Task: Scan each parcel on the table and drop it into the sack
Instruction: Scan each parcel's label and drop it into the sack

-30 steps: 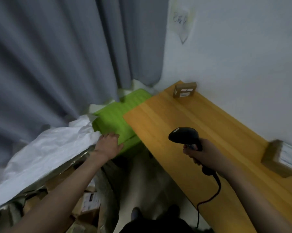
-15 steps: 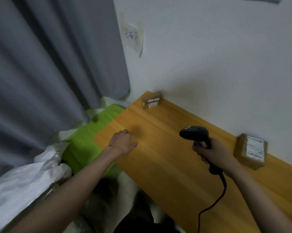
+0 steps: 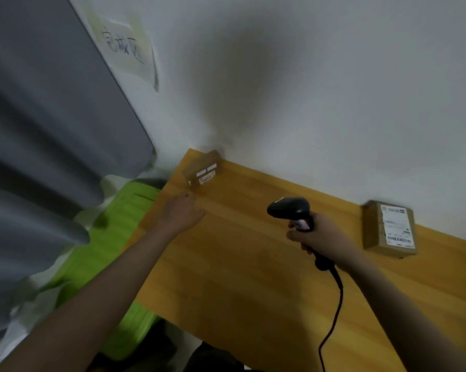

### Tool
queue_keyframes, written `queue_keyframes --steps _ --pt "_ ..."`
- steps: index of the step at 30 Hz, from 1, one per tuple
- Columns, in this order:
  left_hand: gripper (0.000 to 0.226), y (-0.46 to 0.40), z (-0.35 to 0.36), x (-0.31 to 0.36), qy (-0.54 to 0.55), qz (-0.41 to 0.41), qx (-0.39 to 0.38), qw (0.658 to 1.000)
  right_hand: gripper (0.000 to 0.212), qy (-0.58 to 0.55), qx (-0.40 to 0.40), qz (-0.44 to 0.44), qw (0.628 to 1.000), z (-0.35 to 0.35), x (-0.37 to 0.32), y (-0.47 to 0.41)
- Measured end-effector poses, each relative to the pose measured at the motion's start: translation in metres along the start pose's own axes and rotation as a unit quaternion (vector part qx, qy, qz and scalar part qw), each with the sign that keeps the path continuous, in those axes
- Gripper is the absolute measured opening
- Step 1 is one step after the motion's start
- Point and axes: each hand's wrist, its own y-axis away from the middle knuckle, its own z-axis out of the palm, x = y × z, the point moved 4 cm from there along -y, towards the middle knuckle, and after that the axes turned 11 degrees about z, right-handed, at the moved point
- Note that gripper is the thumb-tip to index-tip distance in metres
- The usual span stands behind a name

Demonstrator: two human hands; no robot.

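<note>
Left hand (image 3: 182, 214) reaches, fingers loose and holding nothing, just short of the small parcel (image 3: 203, 170) jammed in the table (image 3: 240, 277) corner against the wall, right hand (image 3: 319, 237) gripping the scanner (image 3: 291, 210) mid-table ready to read it, second parcel (image 3: 389, 228) at the wall, bare wood between, sack out of view.

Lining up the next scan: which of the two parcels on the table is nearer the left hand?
The small parcel in the table's far corner, just beyond the left hand; the larger parcel lies past the right hand.
</note>
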Motion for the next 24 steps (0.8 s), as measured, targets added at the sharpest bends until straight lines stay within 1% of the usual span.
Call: queue_keyframes --steps 3,6,9,10,14,16,20,24 --pt "0.069 -0.045 -0.005 -0.031 0.033 -0.005 -0.002 0.999 0.020 -0.011 -0.009 0.034 0.999 0.016 -0.014 -0.025" --pt "0.080 -0.089 -0.009 -0.055 0.048 0.015 0.005 0.999 0.021 -0.011 -0.014 0.055 0.998 0.029 -0.024 -0.044" --pt "0.066 -0.128 -0.009 -0.071 0.053 0.020 0.015 0.998 0.019 -0.016 -0.014 0.075 0.997 0.039 -0.031 -0.061" --pt "0.068 -0.140 -0.008 -0.076 0.047 0.013 0.014 0.999 0.019 -0.020 -0.012 0.084 0.996 0.041 -0.033 -0.065" --pt "0.088 -0.181 0.001 -0.095 0.049 -0.015 0.008 0.999 0.019 -0.033 -0.002 0.107 0.994 0.052 -0.037 -0.073" --pt "0.084 -0.195 0.006 -0.101 0.051 -0.025 0.002 0.998 0.019 -0.040 0.001 0.116 0.992 0.058 -0.036 -0.070" --pt "0.075 -0.211 0.019 -0.109 0.084 -0.039 0.031 0.995 0.019 -0.045 0.007 0.132 0.990 0.062 -0.023 -0.054" --pt "0.068 -0.192 0.027 -0.099 0.113 -0.046 0.059 0.991 0.018 -0.044 0.016 0.152 0.987 0.057 -0.004 -0.038"
